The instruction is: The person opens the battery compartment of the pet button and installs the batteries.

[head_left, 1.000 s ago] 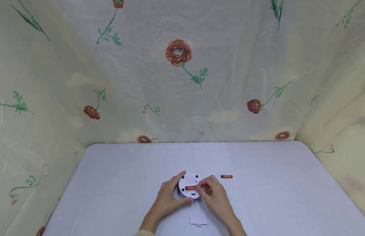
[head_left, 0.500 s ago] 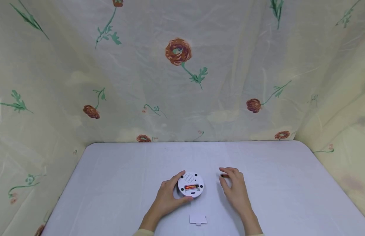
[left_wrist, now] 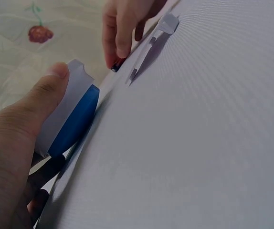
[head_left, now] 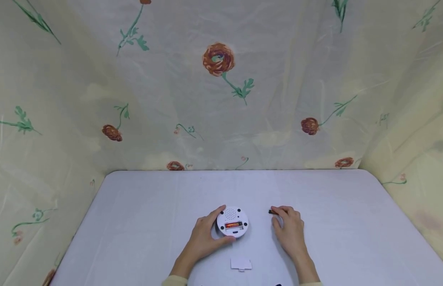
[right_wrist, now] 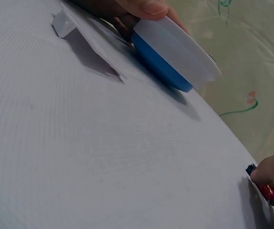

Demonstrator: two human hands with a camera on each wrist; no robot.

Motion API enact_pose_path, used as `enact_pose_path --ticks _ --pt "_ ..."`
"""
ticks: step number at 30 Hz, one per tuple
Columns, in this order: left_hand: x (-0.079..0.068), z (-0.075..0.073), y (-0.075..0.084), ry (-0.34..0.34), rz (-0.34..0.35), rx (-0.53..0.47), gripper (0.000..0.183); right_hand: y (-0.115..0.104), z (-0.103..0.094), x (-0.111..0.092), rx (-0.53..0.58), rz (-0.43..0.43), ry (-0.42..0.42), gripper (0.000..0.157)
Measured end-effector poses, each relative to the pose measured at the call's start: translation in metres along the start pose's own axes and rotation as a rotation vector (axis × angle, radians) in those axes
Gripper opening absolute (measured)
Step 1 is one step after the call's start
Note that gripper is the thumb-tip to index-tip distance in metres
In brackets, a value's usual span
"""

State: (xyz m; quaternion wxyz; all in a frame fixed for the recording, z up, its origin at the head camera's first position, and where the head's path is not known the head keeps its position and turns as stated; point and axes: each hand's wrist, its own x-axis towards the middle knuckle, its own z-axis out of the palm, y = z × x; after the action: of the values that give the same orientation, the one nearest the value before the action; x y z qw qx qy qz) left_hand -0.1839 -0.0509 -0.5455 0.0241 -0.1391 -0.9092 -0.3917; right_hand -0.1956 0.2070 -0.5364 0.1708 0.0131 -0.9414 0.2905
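My left hand (head_left: 203, 240) grips a round white device (head_left: 230, 214) with its thumb near the front edge and fingers round the far left side. The device lies with its back up, showing speaker holes and black feet; its lower part is blue (left_wrist: 77, 124) in the left wrist view. One red battery (head_left: 233, 225) lies in its uncovered compartment, with bare space beside it. To the right, my right hand (head_left: 291, 232) pinches a second red battery (right_wrist: 267, 192) low at the table surface; the fingers hide most of it.
A white battery cover (head_left: 240, 264) lies in front of the device, between my forearms. The white table (head_left: 153, 202) ends at a flower-patterned curtain (head_left: 264, 131) at the back and sides. A small dark thing (head_left: 278, 285) shows at the bottom edge.
My right hand has let go of the battery in the compartment, moved right, and taken hold of the loose battery. My left hand stays on the device.
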Motion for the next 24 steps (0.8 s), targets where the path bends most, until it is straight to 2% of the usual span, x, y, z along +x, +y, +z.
enact_pose_path --ticks 10,15,18,24 --pt "0.0002 -0.0011 0.0026 -0.007 -0.019 -0.012 0.088 0.0036 0.0017 0.0016 0.006 -0.006 0.037 0.022" --pt "0.0003 -0.0016 0.0025 -0.01 -0.024 -0.01 0.088 0.0052 0.0031 0.0012 0.021 -0.027 0.066 0.014" --pt "0.0001 -0.0017 0.0026 -0.013 -0.028 -0.011 0.088 0.0058 0.0041 0.0014 0.024 -0.047 0.079 0.014" --pt "0.0001 -0.002 0.0033 -0.008 -0.021 -0.017 0.088 0.0037 0.0042 0.0034 0.145 -0.07 0.074 0.022"
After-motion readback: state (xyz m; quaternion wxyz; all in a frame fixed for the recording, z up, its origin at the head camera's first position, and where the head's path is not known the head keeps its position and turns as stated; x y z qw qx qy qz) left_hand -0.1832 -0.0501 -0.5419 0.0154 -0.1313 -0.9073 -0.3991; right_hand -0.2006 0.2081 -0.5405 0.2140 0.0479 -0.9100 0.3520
